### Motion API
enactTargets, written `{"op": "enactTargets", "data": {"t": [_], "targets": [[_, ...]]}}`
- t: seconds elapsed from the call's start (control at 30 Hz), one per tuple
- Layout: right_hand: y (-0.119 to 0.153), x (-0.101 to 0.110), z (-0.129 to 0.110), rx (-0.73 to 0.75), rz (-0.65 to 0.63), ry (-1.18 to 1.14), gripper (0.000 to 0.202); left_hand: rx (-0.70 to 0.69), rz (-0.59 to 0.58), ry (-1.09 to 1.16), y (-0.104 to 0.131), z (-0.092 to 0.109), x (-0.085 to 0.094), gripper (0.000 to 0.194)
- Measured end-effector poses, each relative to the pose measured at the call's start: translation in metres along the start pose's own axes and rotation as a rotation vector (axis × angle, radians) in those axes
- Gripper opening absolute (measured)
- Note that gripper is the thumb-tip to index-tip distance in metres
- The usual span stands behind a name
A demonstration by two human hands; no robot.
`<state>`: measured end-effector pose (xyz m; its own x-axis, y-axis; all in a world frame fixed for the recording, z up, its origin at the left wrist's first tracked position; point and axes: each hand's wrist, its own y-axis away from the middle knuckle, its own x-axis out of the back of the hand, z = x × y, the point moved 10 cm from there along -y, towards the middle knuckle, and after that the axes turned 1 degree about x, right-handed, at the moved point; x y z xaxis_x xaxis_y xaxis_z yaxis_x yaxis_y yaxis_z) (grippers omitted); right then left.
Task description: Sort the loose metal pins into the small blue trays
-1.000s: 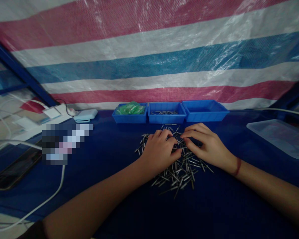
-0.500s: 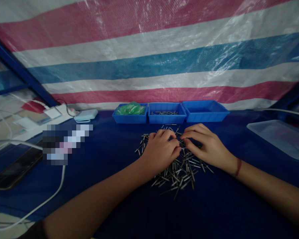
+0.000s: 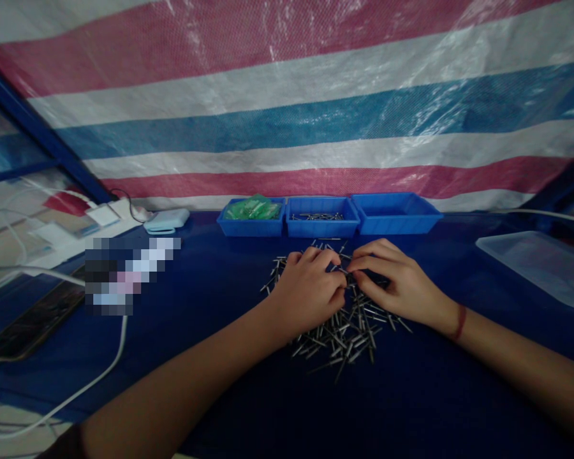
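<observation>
A loose pile of thin metal pins [image 3: 347, 331], like rivets, lies on the dark blue tabletop [image 3: 210, 280]. Over the left part of the pile is my left hand [image 3: 310, 284], its fingers curled down; whatever they pinch is too small to make out. My right hand [image 3: 387, 274] comes in from the right, thumb and index finger brought together at the pile's upper right side. The fingertips of both hands nearly meet, and small pins show around them. Anything between the right fingertips is likewise too small to tell.
Behind the pile stand three blue bins: one with green bags [image 3: 252, 209], a middle one [image 3: 321, 228] with metal pins, and a right one [image 3: 397, 223]. A clear plastic lid [image 3: 538, 264] lies right. Left are a phone [image 3: 38, 315], white cable [image 3: 119, 350] and power strip [image 3: 71, 237].
Both hands stay over the pile with only slight finger movement. The right thumb and index finger have come a little closer to the left fingertips. The view has shifted slightly.
</observation>
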<state>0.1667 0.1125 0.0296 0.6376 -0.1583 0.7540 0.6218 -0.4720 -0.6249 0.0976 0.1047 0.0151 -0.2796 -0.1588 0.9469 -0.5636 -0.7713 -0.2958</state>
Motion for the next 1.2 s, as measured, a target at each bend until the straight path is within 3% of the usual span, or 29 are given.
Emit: {"op": "enactTargets", "data": {"t": [0.33, 0.5, 0.63, 0.77, 0.9, 1.2], "targets": [[-0.001, 0.000, -0.002, 0.002, -0.003, -0.023, 0.012, 0.005, 0.043, 0.032, 0.003, 0.003, -0.001, 0.016], [0.001, -0.001, -0.004, -0.007, -0.025, -0.075, 0.022, -0.016, 0.118, 0.195, 0.003, 0.005, 0.009, 0.015], [0.001, -0.001, -0.006, -0.016, -0.020, -0.175, 0.017, -0.038, 0.177, 0.380, 0.003, 0.006, 0.017, 0.011], [0.001, 0.005, 0.002, -0.107, 0.041, -0.290, 0.014, 0.005, 0.274, 0.568, 0.004, -0.004, 0.024, 0.010], [0.002, 0.011, 0.009, -0.203, 0.098, -0.360, 0.010, 0.103, 0.345, 0.594, 0.006, -0.020, 0.026, 0.008], [0.006, 0.017, 0.015, -0.325, 0.167, -0.360, 0.009, 0.087, 0.277, 0.530, 0.006, -0.019, 0.018, 0.011]]}}
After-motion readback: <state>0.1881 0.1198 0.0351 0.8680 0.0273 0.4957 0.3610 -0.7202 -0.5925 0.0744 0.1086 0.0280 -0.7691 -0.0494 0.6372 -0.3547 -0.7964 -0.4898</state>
